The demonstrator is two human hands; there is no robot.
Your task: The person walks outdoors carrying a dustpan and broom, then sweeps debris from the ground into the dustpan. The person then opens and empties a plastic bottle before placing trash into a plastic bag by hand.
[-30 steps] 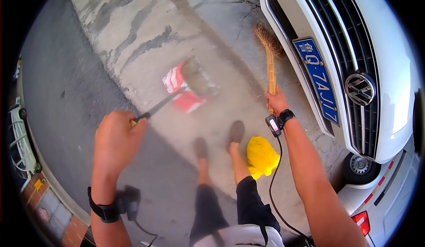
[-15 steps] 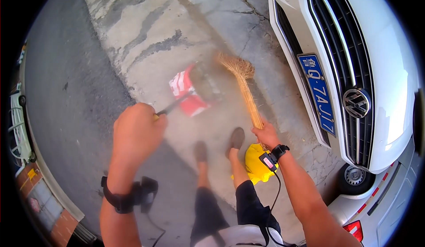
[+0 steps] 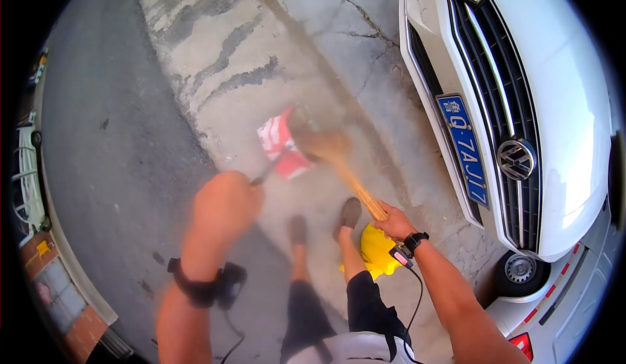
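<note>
Broom (image 3: 350, 177) at frame centre is clenched in the right hand (image 3: 394, 222), bristles (image 3: 326, 146) blurred at the dustpan (image 3: 279, 137). Left hand (image 3: 229, 201), left of centre, grips the dustpan's handle (image 3: 271, 166).

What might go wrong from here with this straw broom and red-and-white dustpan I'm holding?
The straw-coloured broom in the right hand has its blurred bristles right at the red-and-white plastic-looking dustpan in the left hand, so a hard stroke might knock the dustpan askew. The crumpled bright yellow item lies near the right brown shoe; a backward step might land on it. The thin black cable hanging by the right hand could perhaps snag.
</note>
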